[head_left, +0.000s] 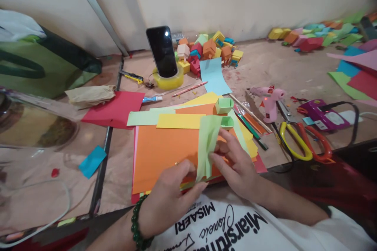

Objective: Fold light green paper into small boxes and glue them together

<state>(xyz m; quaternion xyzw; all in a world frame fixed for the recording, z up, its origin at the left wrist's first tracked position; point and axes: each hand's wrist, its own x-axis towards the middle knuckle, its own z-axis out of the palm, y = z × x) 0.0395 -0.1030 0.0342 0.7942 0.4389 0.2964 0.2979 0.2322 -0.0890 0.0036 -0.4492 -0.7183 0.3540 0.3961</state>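
A light green paper strip (207,145), creased along its length, stands up between my hands over a stack of coloured paper. My left hand (173,188), with a green bead bracelet at the wrist, pinches the strip's lower end between thumb and fingers. Against its right edge, my right hand (235,160) is closed, thumb and bent fingers on the paper. Orange sheet (165,153) lies beneath the strip, and a yellow strip (179,121) crosses just behind it. Two small green folded paper boxes, one of them the farther box (224,105), sit beyond my right hand.
A phone (163,53) leans in a yellow tape roll (169,80) behind the paper. On the right lie a pink glue gun (268,102), scissors (294,145) and a purple device (324,115). Several paper cubes (209,49) pile near the wall. A jar (35,121) stands left.
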